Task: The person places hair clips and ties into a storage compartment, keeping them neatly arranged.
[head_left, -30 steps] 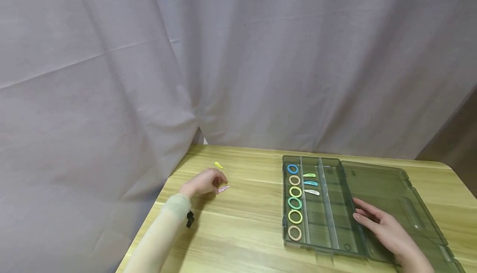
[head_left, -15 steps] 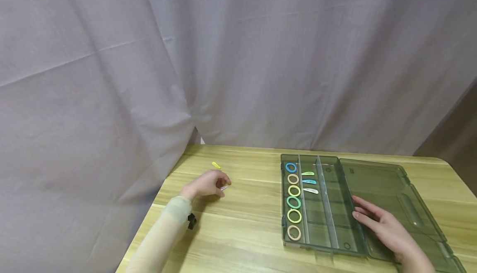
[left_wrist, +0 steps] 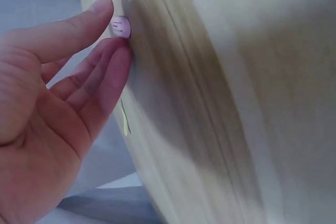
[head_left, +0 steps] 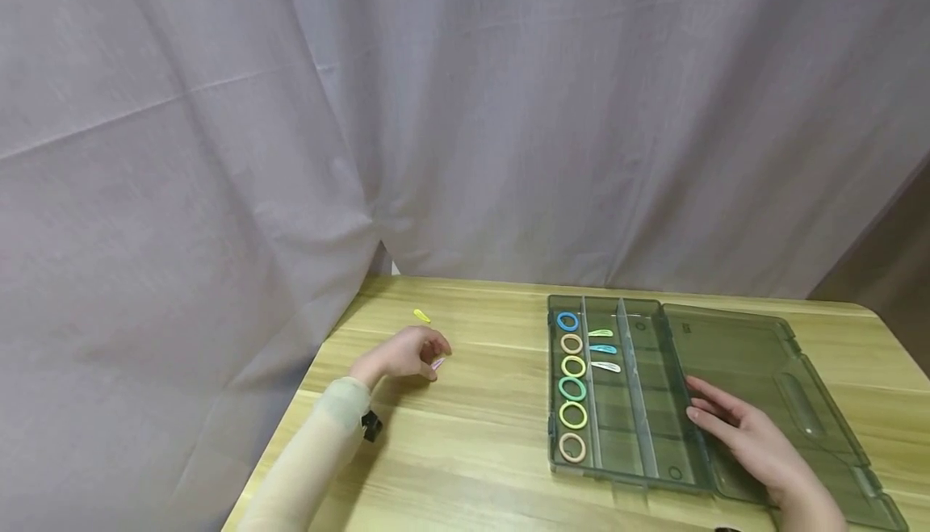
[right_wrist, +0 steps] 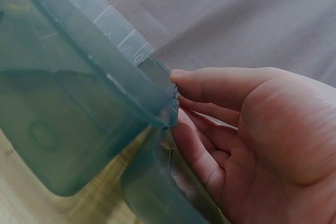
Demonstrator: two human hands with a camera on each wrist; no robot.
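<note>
In the left wrist view, my left hand (left_wrist: 68,82) is low over the wooden table, fingers bent around a small pink hair clip (left_wrist: 121,27). The clip shows in the gap between thumb and fingertips. A yellow hair clip (head_left: 421,316) lies just beyond that hand in the head view. My right hand (head_left: 751,439) holds the hinge edge of a green translucent storage box (head_left: 630,479), thumb and fingers at either side of the edge in the right wrist view. Hair ties fill the box's left column, including a blue hair tie (head_left: 567,322). Green, blue and white hair clips (head_left: 606,367) lie in its middle column.
The box's lid (head_left: 748,354) lies folded open to the right, under my right forearm. A grey curtain (head_left: 508,112) hangs behind and left of the table (head_left: 479,451). A black item (head_left: 371,426) is at my left wrist.
My left hand has shifted slightly right, its thumb and fingers coming around the pink clip. The right hand stays at the box's hinge edge. The head view has tilted slightly.
</note>
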